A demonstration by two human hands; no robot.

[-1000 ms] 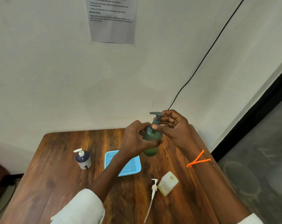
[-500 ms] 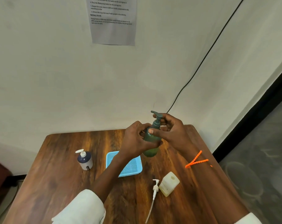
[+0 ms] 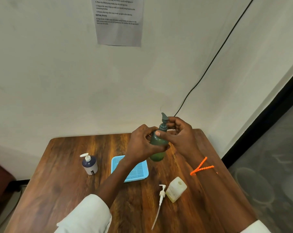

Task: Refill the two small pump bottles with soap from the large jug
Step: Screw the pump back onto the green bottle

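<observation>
Turning since a second earlier, the green bottle's (image 3: 157,142) pump head (image 3: 164,117) now pointed far-left. The left hand (image 3: 142,143) gripped the body above the table (image 3: 66,165); the right hand (image 3: 179,133) pinched its collar, probably screwing the pump tight or loose; which, I cannot tell.

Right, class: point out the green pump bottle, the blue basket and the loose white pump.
green pump bottle (image 3: 157,155): head view, lower body.
blue basket (image 3: 139,174): head view, mesh floor.
loose white pump (image 3: 162,193): head view, collar.
</observation>
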